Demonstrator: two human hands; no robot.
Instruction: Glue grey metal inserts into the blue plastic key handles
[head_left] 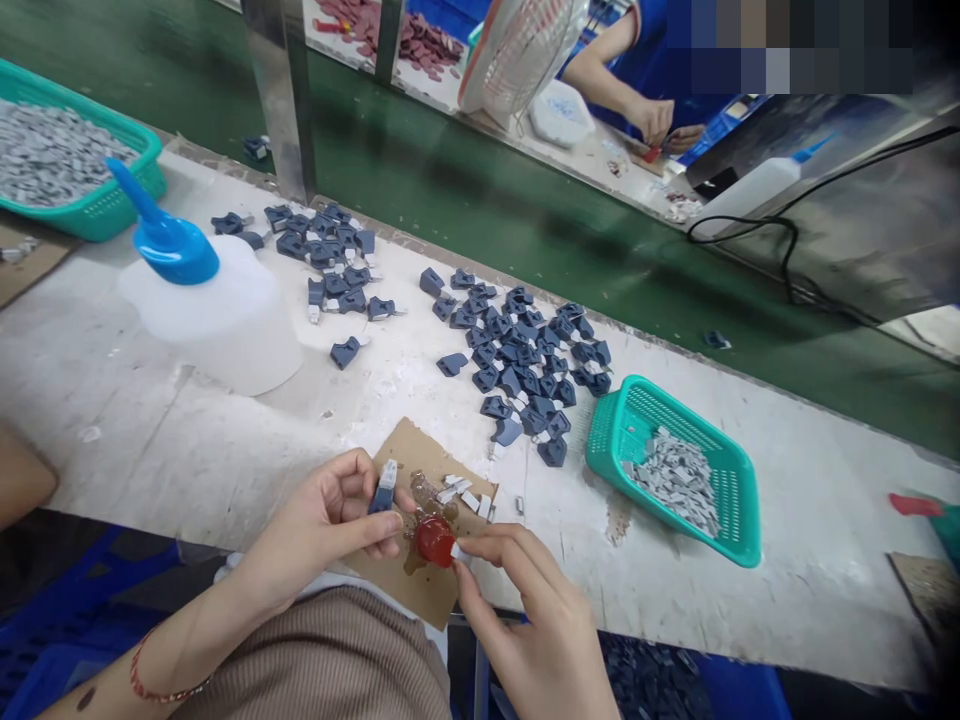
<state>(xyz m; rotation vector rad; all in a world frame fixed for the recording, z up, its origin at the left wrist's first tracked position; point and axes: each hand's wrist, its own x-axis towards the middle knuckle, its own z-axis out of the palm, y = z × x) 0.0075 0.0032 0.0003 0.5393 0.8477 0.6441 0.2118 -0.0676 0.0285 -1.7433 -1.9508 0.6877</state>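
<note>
The desk (817, 520) runs the whole width of the view, w/ two loose spreads of dark pcs on its far half: the big spread (529, 355) near the middle and the smaller spread (322, 240) further L. A green basket (611, 420) w/ small grey pcs inside stands R of the big spread; another basket (112, 215), also holding grey pcs and cut off by the frame, is at far L. A white bottle (225, 325) w/ a blue nozzle stands near that one. At the desk's near edge, in front of the person, lies a cardboard sheet (431, 597), messy w/ wet liquid, prob. glue, tho can't confirm. L hand (322, 520) is over the sheet's L side, its grip clamped on a dark part (382, 497) w/ a pale tip pointing up. R hand (536, 600) is at the other side, thumb + fingertips together on a pale pc (459, 552) by the rim of a red cup (433, 540); contact is hard to tell. A few loose pale bits (470, 500) lie behind the cup. Step in hand looks like wetting the pale pc at the cup, dark part held ready. Next move prob. calls for a light, steady R pinch, wet face kept off the fingers, and L grip holding the dark part firm.
</note>
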